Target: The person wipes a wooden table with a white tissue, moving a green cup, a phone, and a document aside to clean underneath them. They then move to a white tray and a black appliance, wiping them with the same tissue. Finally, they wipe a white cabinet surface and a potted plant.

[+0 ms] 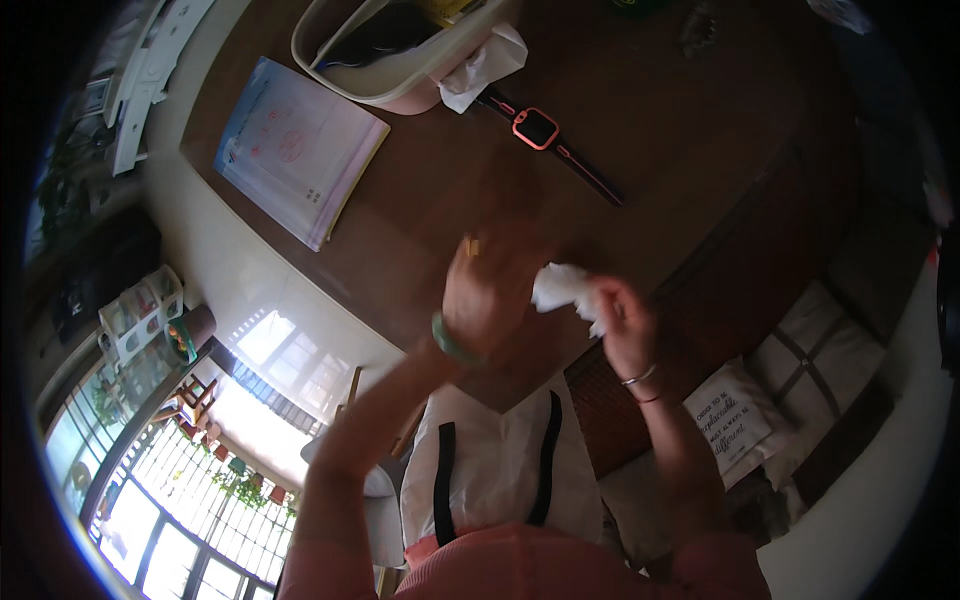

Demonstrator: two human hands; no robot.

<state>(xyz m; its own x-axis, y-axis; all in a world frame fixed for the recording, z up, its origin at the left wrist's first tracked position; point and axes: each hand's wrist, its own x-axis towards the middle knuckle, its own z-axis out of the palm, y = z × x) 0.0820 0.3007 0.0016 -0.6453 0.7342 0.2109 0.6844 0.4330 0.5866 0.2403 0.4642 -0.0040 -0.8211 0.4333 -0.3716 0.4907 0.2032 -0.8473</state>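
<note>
Over the near part of the brown table point(690, 180), my right hand point(626, 325) pinches a crumpled white tissue point(560, 287) between thumb and fingers. The tissue sticks out to the left, toward my other hand. My left hand point(482, 300), with a gold ring and a green bangle, is beside it, its back toward me. Motion blur and shadow hide its fingers, so what they do does not show. Farther off lies a dark smartwatch point(536, 128) with an orange-pink case, its strap stretched out flat. Neither hand touches it.
A pale organizer box point(405, 98) at the far side holds dark items, with a white tissue point(487, 66) poking from its side. A booklet point(295, 155) lies to the left. Cushions point(735, 420) rest on a seat at the right. The table corner point(503, 405) points toward me.
</note>
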